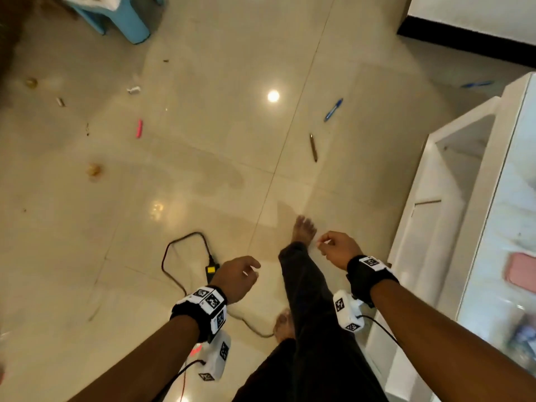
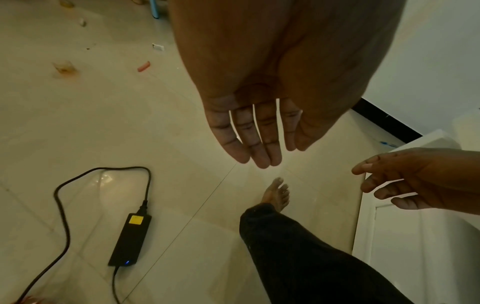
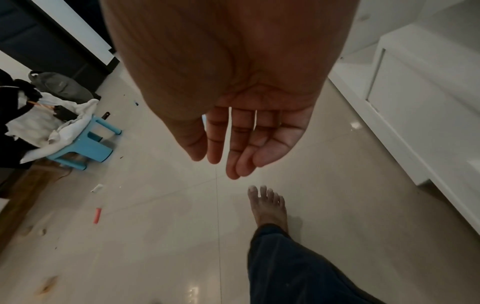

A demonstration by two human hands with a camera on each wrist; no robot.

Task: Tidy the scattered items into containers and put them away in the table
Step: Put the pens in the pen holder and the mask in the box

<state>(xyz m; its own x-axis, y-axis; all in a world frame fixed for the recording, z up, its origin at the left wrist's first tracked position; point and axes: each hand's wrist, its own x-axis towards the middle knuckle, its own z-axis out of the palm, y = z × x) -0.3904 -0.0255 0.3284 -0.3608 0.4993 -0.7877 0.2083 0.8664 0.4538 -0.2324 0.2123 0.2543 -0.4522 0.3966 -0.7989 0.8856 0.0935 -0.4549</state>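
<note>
Two empty hands (left hand (image 1: 236, 278), right hand (image 1: 339, 249)) above scattered pens (image 1: 333, 109).

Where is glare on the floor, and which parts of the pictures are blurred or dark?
Head view: round lamp glare on the floor; the table at the right edge is blurred. Left wrist view: left hand dark, in shadow. Right wrist view: right hand dim too.

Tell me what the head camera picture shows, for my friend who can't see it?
A person walks barefoot over a shiny tiled floor, the left hand and right hand both empty, fingers loosely curled. Scattered ahead lie a blue pen, a brown pen and a pink marker; a white table stands on the right.
</note>
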